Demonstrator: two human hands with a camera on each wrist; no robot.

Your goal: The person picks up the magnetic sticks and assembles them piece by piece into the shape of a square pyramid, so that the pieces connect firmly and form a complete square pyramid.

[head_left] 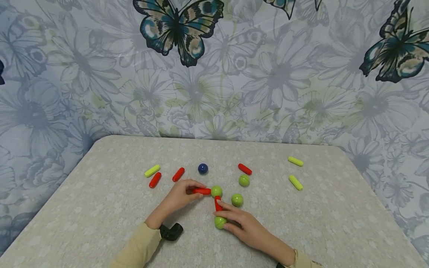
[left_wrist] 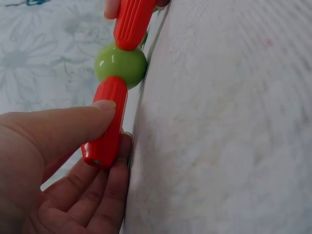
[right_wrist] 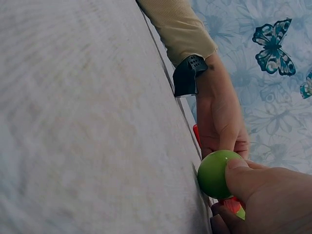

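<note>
My left hand (head_left: 179, 197) pinches a ridged red stick (left_wrist: 108, 139) between thumb and fingers. The stick's far end meets a glossy green ball (head_left: 216, 191). A second red stick (left_wrist: 134, 22) runs from that ball toward me, with a lower green ball (head_left: 219, 223) at its near end. My right hand (head_left: 251, 227) grips this second piece, fingers over the stick and thumb on the lower ball. In the right wrist view, the lower ball hides most of its stick. Both hands are close to the cloth-covered tabletop.
Loose green balls (head_left: 237, 200) lie right of the joined pieces. Behind are a dark blue ball (head_left: 202, 168) and several red sticks (head_left: 178, 174). Yellow-green sticks (head_left: 295, 182) lie at right and far left. A butterfly-patterned cloth (head_left: 214, 100) hangs behind the table (head_left: 335, 208).
</note>
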